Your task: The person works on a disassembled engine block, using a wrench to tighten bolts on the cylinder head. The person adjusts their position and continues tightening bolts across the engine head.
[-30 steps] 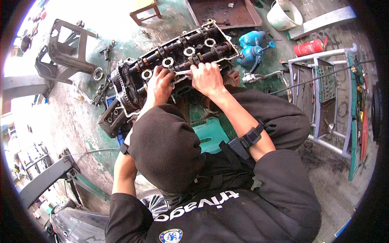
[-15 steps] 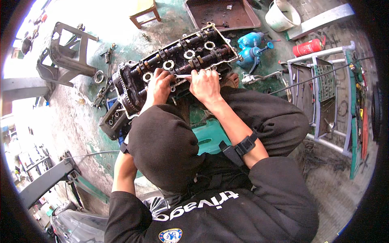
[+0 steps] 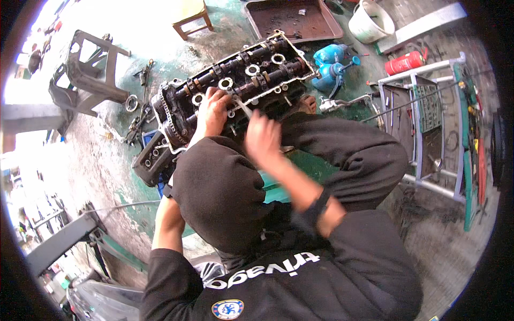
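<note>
A cylinder head (image 3: 243, 75) with two exposed camshafts lies on its base in front of me, a timing chain (image 3: 162, 111) at its left end. Along its near edge, my left hand (image 3: 214, 112) is closed, fingers curled round the head end of a silver wrench (image 3: 244, 109). My right hand (image 3: 263, 140), smeared by motion, grips the handle end, nearer my body. The tool slants from the engine edge toward me. Whatever fastener sits beneath the wrench head is hidden by my left fingers.
Left stand a grey plastic stool (image 3: 88, 67) and loose metal parts (image 3: 143, 75). Behind the engine is a brown tray (image 3: 292, 24); right are blue spray bottles (image 3: 330, 67), a white bucket (image 3: 369, 24), a red fire extinguisher (image 3: 405, 63) and a tool rack (image 3: 423, 123). A black cover (image 3: 152, 158) lies nearer left.
My right hand has swung down toward my body, turning the wrench from nearly level along the engine edge to a steep slant. My left hand stays by the wrench head.
</note>
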Demonstrator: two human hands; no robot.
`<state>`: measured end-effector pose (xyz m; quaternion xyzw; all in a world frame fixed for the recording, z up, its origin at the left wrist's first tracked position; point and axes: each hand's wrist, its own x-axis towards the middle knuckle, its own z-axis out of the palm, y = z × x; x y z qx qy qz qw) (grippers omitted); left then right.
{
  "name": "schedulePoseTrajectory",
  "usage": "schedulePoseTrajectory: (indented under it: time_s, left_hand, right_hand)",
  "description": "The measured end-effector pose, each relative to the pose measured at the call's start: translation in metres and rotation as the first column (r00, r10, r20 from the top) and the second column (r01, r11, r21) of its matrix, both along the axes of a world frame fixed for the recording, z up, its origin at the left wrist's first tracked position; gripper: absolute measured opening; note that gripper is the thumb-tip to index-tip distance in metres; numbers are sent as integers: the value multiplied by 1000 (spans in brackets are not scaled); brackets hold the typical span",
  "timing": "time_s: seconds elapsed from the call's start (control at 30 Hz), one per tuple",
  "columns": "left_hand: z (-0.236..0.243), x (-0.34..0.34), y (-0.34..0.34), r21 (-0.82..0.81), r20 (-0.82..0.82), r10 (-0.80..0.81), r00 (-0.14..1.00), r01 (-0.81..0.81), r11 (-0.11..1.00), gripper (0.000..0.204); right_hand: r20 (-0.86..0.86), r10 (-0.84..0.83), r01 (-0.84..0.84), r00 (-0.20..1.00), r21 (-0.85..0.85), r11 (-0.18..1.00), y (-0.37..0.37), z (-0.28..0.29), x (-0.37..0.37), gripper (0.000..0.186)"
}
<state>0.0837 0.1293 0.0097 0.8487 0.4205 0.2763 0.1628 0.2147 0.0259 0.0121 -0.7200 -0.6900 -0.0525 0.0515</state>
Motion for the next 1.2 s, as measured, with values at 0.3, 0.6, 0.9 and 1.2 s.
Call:
schedulePoseTrajectory:
  time_s: [0.3, 0.6, 0.9, 1.2]
  left_hand:
    - [121, -109, -14, -18, 81, 58, 995, -57, 998, 18]
    - [52, -226, -55, -341, 147, 621, 770, -550, 762, 24]
    - [1, -169, -66, 93, 167, 567, 807, -585, 806, 29]
    - [0, -91, -17, 197, -96, 494, 864, -470, 860, 36]
  right_hand:
    - [-603, -124, 77, 788, -103, 992, -63, 118, 110, 29]
    - [-786, -247, 17, 567, -289, 957, -49, 80, 97, 38]
    - [-790, -385, -70, 478, -471, 879, -40, 29, 91, 29]
    - [-753, -236, -251, 614, -470, 847, 44, 49, 88, 30]
